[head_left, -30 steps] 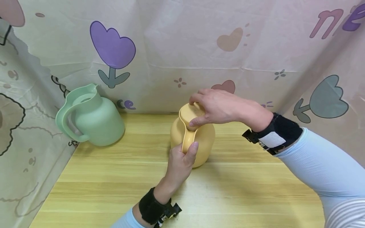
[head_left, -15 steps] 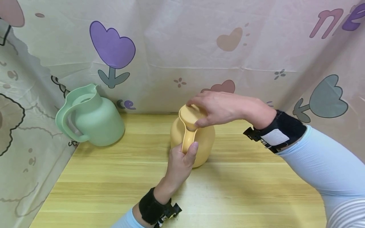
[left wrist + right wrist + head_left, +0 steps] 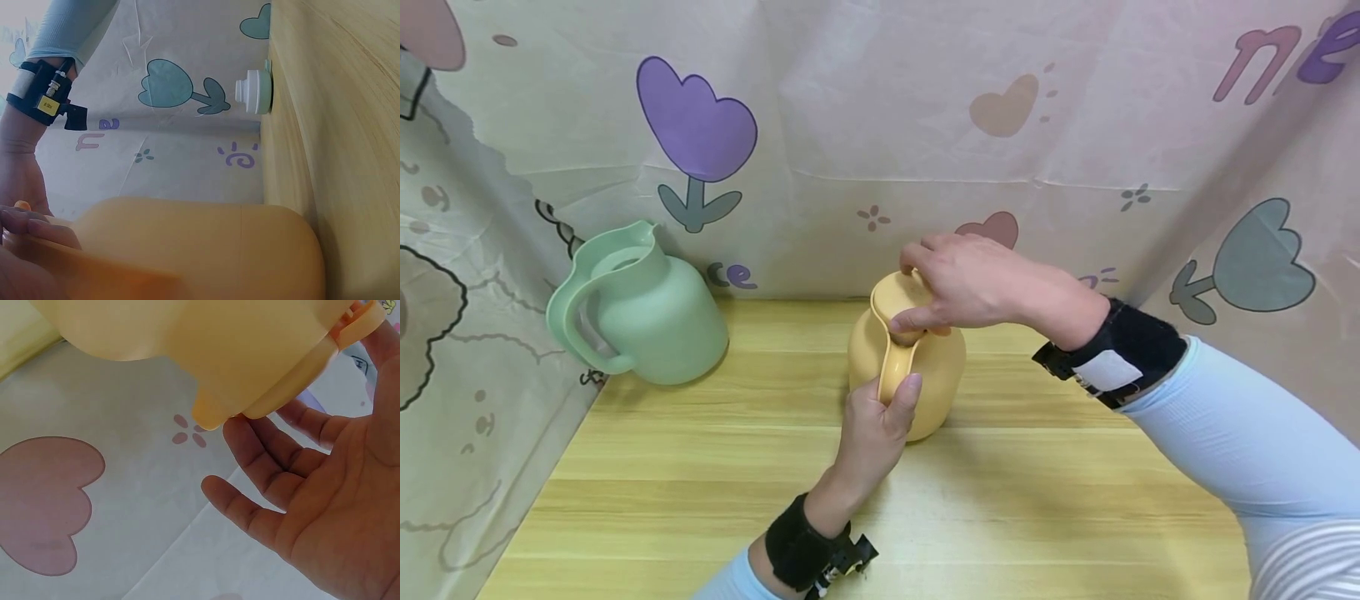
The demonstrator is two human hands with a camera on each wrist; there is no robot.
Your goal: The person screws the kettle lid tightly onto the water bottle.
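Observation:
A yellow jug (image 3: 936,383) stands upright on the table, a round yellow lid (image 3: 897,293) at its mouth. My left hand (image 3: 872,429) grips the jug's handle (image 3: 896,367), thumb along its top. In the head view my right hand (image 3: 973,279) holds the lid from above between thumb and fingers. From the right wrist view, the fingertips of the right hand (image 3: 337,487) touch the lid's rim (image 3: 294,394), and the little finger stands apart from it. The jug's body (image 3: 206,250) fills the lower part of the left wrist view.
A green jug (image 3: 662,321) stands at the table's back left, its handle toward the left front. A green and white stepped piece (image 3: 253,92) sits on the table in the left wrist view. A printed cloth (image 3: 850,108) hangs behind the table (image 3: 700,500).
My right hand first turned on the lid, its thumb shifting right, then swung back, the thumb now farther left across the rim. The left hand and the jug stayed still.

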